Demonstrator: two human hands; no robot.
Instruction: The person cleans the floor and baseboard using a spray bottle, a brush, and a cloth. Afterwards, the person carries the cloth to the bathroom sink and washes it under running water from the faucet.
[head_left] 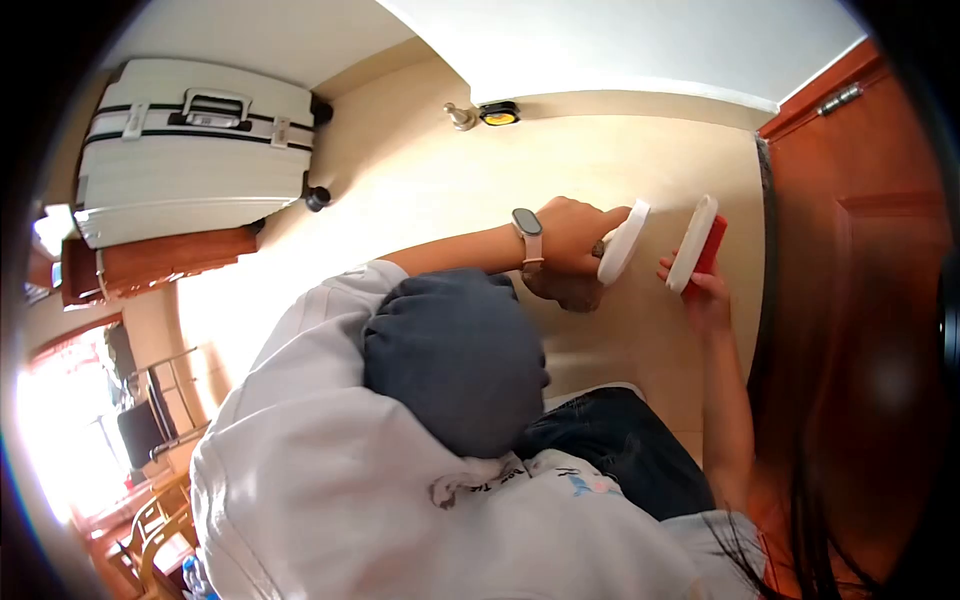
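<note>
My left hand [572,235], with a pale-strapped watch [526,236] on its wrist, grips a white, oval, slab-like object [624,244] seen nearly edge-on. Facing it across a small gap is a similar white oval piece [692,246] with a red block [714,246] on its far side. My right hand [706,294] holds this white-and-red object from below, its fingers around the lower end. The kind of either object is not clear. A rounded dark grey cloth shape [455,362] lies in front of my white shirt [330,440].
A white suitcase [200,160] with black wheels is at upper left. Along the wall sit a metal doorstop [460,117] and a black-and-yellow item [499,113]. A reddish-brown door [850,280] borders the right. Wooden chairs [160,530] show at lower left.
</note>
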